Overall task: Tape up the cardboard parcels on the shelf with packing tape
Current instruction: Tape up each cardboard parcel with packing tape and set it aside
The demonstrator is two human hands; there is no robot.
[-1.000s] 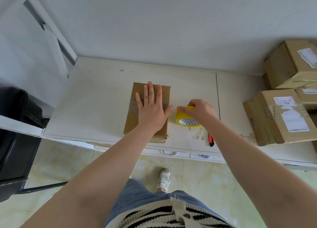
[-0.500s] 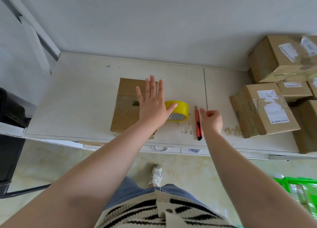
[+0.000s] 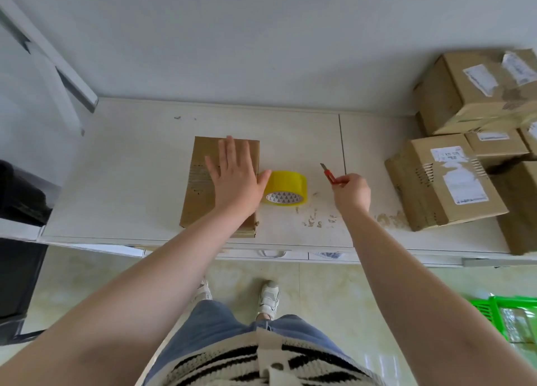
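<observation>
My left hand (image 3: 236, 179) lies flat on the box (image 3: 203, 188) beside the tape (image 3: 286, 186); my right hand (image 3: 351, 192) grips the red knife (image 3: 329, 175).

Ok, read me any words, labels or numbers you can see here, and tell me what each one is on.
None can be read.
White labels on the stacked brown cardboard boxes at right: print too blurred.
Yellow packing tape roll: core shows only a triangle pattern.
Flat brown cardboard parcel: no text visible.
Red utility knife: no marking visible.
</observation>
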